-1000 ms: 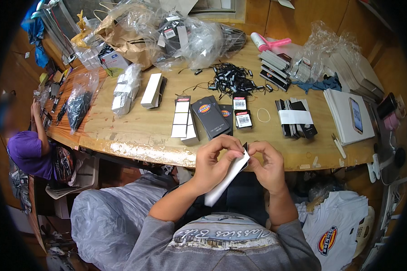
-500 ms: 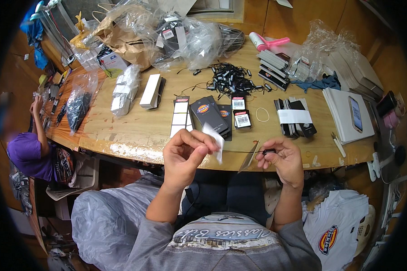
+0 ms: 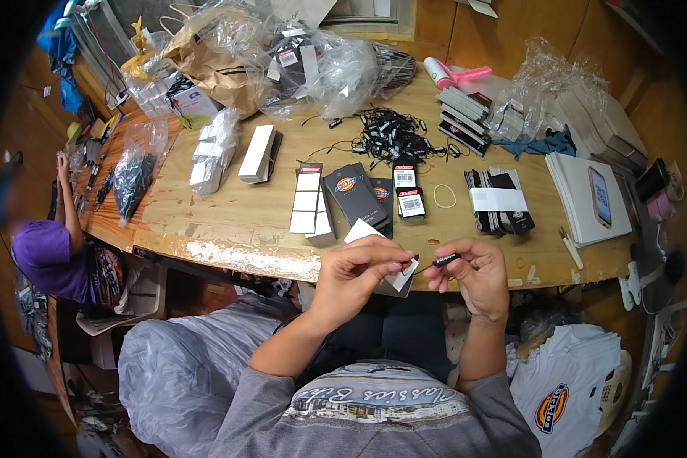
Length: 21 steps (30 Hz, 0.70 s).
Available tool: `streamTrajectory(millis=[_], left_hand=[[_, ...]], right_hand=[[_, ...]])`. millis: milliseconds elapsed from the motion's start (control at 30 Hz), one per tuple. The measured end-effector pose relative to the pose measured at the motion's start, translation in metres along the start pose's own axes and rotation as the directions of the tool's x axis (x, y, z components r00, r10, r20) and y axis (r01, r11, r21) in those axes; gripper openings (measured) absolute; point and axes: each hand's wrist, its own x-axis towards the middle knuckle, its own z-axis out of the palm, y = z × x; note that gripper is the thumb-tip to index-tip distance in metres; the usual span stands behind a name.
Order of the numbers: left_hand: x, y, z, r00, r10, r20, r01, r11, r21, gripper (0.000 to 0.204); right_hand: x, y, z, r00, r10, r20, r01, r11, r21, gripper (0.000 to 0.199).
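Observation:
Just beyond the table's front edge, my left hand (image 3: 359, 276) pinches white hang tags (image 3: 363, 230), one end poking up above the fingers. Another piece of white tag (image 3: 406, 276) shows past the fingertips; how many pieces are in the grip is hidden. Close by on the right, my right hand (image 3: 477, 281) is closed, thumb and fingers on the small black plastic lock of a tag string (image 3: 446, 260). A thin black cord runs from it toward the left fingertips. Beyond the hands lie white tags with red tops (image 3: 307, 200), black hang tags (image 3: 356, 196) and barcode tags (image 3: 409, 202).
A tangled heap of black tag strings (image 3: 393, 136) sits mid-table. Banded dark tags (image 3: 499, 200), a rubber band (image 3: 444, 196) and thread snips (image 3: 571, 248) lie right. Plastic bags (image 3: 336, 69) crowd the back. At far left, another person in purple (image 3: 52, 256) works.
My left hand has moved right, bringing its tag close to my right hand. The dark card that hung beside my right hand now shows below the left fingertips. The lock stays pinched.

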Motion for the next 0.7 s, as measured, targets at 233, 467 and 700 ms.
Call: streamTrajectory(millis=[233, 467, 700], left_hand=[[0.001, 0.006, 0.007, 0.995, 0.054, 0.079, -0.074, 0.961, 0.266, 0.020], [0.003, 0.005, 0.009, 0.997, 0.015, 0.069, -0.024, 0.990, 0.136, 0.027], [0.003, 0.007, 0.008, 0.996, 0.029, 0.082, -0.046, 0.974, 0.223, 0.027]], right_hand=[[0.001, 0.005, 0.003, 0.999, -0.019, 0.026, 0.019, 1.000, -0.003, 0.017], [0.000, 0.000, 0.010, 0.999, -0.022, -0.033, 0.019, 0.995, -0.096, 0.017], [-0.002, -0.002, 0.012, 0.998, -0.032, -0.057, 0.022, 0.987, -0.162, 0.015]])
